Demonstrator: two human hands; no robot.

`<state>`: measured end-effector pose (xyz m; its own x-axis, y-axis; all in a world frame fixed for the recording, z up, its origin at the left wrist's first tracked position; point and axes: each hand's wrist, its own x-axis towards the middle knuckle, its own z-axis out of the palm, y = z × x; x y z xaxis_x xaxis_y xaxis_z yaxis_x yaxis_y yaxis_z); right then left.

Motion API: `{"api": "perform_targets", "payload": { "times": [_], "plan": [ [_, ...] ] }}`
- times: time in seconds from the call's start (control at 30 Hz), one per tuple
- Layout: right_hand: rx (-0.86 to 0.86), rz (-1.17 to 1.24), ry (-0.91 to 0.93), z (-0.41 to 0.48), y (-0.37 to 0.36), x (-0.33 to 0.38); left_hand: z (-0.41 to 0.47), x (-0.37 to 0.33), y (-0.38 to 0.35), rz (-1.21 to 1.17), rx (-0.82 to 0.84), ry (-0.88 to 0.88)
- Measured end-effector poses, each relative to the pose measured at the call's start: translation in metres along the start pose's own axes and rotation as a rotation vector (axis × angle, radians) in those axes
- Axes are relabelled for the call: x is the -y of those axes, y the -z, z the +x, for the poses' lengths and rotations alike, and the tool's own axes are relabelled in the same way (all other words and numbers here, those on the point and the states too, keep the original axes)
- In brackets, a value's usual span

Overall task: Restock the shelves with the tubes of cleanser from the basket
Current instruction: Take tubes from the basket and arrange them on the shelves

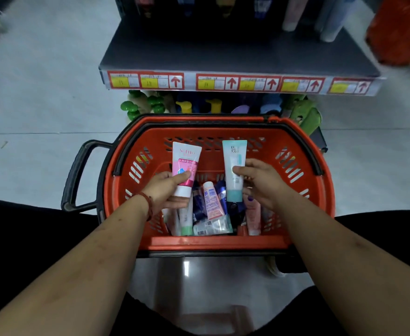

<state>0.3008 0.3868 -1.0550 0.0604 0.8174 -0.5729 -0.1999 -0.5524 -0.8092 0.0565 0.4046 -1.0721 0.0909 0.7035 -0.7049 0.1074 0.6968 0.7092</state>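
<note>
An orange shopping basket (223, 243) stands on the floor below me, with several cleanser tubes (211, 202) lying in its bottom. My left hand (165, 190) grips a white and pink tube (186, 161) near its white cap, holding it upright above the basket. My right hand (262, 180) holds a pale teal and white tube (234, 156), also upright with its teal cap down. Beyond the basket is a dark shelf (235, 54) with red and yellow price labels (223, 82) along its front edge.
Pump bottles (187, 106) in green, yellow and purple stand on the lowest shelf right behind the basket. A few tall bottles (329, 18) stand at the back right of the dark shelf. The basket's black handle (78, 175) sticks out to the left. An orange object (397, 30) is at the top right.
</note>
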Motion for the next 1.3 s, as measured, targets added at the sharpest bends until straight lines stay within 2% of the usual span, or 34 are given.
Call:
{"api": "perform_targets", "payload": {
  "times": [0.2,0.43,0.63,0.93,1.3],
  "plan": [
    [0.039,0.088,0.064,-0.010,-0.011,0.022,-0.011,-0.017,-0.011,-0.243,0.086,-0.093],
    [0.088,0.077,0.098,-0.016,-0.021,0.030,-0.020,-0.024,-0.014,-0.347,0.162,-0.156],
    [0.076,0.078,0.106,-0.018,-0.025,0.033,-0.025,-0.024,-0.012,-0.370,0.210,-0.181],
    [0.093,0.088,0.113,-0.021,-0.029,0.037,-0.024,-0.027,-0.010,-0.272,0.209,-0.216],
    [0.114,0.052,0.132,-0.022,-0.027,0.039,-0.029,-0.030,-0.016,-0.341,0.221,-0.236]
  ]
}}
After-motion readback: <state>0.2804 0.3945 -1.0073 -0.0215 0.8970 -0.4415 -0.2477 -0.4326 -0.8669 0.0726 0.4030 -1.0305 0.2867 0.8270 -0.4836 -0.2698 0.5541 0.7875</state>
